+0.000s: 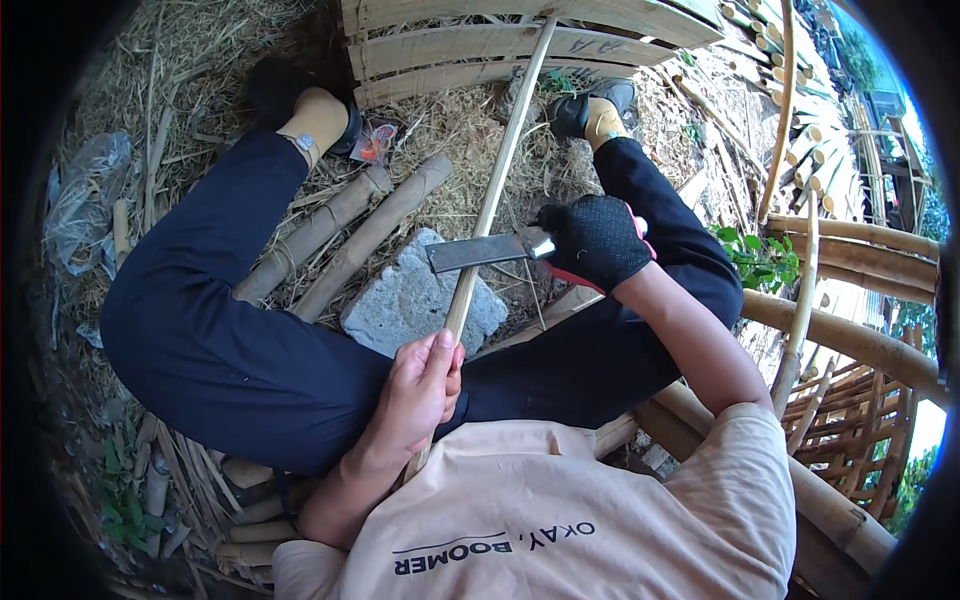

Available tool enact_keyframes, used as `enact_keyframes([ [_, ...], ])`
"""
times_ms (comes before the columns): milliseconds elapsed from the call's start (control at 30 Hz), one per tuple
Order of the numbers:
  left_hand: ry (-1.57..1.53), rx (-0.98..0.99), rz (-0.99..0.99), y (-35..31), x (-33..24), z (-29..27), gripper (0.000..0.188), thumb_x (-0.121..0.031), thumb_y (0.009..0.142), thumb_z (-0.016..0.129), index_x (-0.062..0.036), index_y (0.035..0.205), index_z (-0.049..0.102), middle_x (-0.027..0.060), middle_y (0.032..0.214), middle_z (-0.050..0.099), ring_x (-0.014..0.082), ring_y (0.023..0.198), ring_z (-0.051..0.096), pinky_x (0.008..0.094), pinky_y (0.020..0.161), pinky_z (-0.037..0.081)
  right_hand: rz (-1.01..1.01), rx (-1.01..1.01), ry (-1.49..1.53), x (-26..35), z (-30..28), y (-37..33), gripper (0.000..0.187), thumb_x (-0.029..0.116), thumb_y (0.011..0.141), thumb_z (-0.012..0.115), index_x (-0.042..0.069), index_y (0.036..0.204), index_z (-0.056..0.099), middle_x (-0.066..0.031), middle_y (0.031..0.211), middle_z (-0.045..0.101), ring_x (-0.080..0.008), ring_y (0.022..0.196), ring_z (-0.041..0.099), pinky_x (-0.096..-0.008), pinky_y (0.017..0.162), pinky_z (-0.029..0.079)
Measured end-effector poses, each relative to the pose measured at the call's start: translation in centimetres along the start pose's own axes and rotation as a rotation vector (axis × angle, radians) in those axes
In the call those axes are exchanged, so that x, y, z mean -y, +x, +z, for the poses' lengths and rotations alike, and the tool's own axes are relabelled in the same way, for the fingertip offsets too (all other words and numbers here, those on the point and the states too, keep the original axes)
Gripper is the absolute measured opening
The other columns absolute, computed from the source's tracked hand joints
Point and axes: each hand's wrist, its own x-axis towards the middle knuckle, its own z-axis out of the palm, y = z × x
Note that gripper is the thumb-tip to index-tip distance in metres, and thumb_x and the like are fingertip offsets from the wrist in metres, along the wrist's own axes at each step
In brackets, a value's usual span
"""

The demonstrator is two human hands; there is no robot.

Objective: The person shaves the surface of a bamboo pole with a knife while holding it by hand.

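Observation:
My bare left hand (422, 388) is wrapped round the lower part of a long, pale bamboo strip (500, 165), close to my lap. The strip slants up and away, its far end resting against wooden slats. In a black and red work glove, my right hand (597, 243) grips a knife (485, 251) with a broad, square-ended blade. That blade lies across the strip, a little beyond my left hand. Its handle is mostly hidden in the glove. Between my legs, beneath the strip, sits a rough grey stone block (415, 300).
A slatted wooden crate (440, 50) stands past my feet. Two bamboo poles (375, 235) lie left of the stone on straw-covered ground. Bamboo rails (850, 335) run along my right, with stacked bamboo (825, 165) farther off. A clear plastic bag (88, 205) lies at the far left.

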Motion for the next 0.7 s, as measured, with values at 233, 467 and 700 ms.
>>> enact_keyframes([
  [233, 0.012, -0.006, 0.013, 0.1, -0.4, -0.2, 0.034, -0.034, 0.108, 0.038, -0.0111, 0.083, 0.044, -0.009, 0.057, 0.028, -0.0005, 0.04, 0.021, 0.0194, 0.035, 0.016, 0.038, -0.045, -0.028, 0.7, -1.1, 0.6, 0.017, 0.022, 0.07, 0.069, 0.013, 0.083, 0.071, -0.0139, 0.065, 0.065, -0.0342, 0.065, 0.067, -0.0465, 0.061, 0.052],
  [467, -0.027, 0.02, -0.037, -0.3, -0.5, 0.0, 0.034, -0.033, 0.108, 0.037, -0.0109, 0.083, 0.045, -0.009, 0.057, 0.027, -0.0003, 0.04, 0.02, 0.0196, 0.035, 0.015, 0.242, -0.272, -0.097, -6.1, -2.1, 2.2, 0.017, 0.026, 0.079, 0.066, 0.012, 0.084, 0.074, -0.0159, 0.075, 0.068, -0.0361, 0.074, 0.068, -0.0461, 0.069, 0.054],
  [700, -0.093, 0.075, -0.066, -0.2, -1.0, -0.4, 0.033, -0.032, 0.108, 0.037, -0.0109, 0.084, 0.045, -0.0099, 0.056, 0.026, -0.0002, 0.041, 0.019, 0.0196, 0.035, 0.015, 0.171, -0.067, 0.028, -2.3, -1.5, 0.3, 0.028, 0.035, 0.077, 0.074, 0.013, 0.095, 0.074, -0.0128, 0.075, 0.069, -0.0352, 0.072, 0.068, -0.0434, 0.067, 0.055],
])
